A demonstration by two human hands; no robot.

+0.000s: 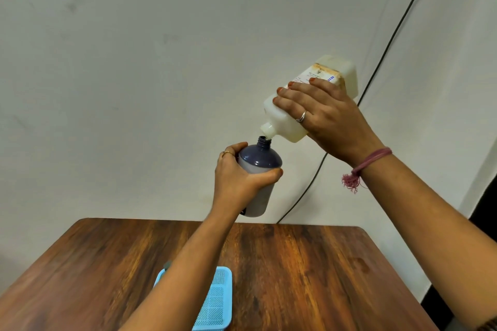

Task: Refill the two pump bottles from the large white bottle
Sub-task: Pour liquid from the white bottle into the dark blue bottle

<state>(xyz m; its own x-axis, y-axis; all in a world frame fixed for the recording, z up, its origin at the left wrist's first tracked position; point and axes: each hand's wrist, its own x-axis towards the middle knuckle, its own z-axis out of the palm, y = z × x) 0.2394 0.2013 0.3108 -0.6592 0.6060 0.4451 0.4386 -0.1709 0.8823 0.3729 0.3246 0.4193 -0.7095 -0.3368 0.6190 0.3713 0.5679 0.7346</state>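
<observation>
Blue basket (215,301) is set on the table (309,277) at 6 o'clock. Dark bottle (259,169) is gripped by the left hand (239,177) above the table's far edge. White bottle (309,99) at 1 o'clock is clasped by the right hand (328,121), tilted, spout at the dark bottle's open neck.

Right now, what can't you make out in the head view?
- Basket contents: blue basket is covered by the left forearm and cut by the bottom edge.
- Second pump bottle and pump tops: not visible.
- Liquid flow: white bottle spout meets the dark bottle neck; too small to tell.
- White bottle label: partly under the right hand, blurred.
- Dark bottle's fill level: partly behind the left hand.
</observation>
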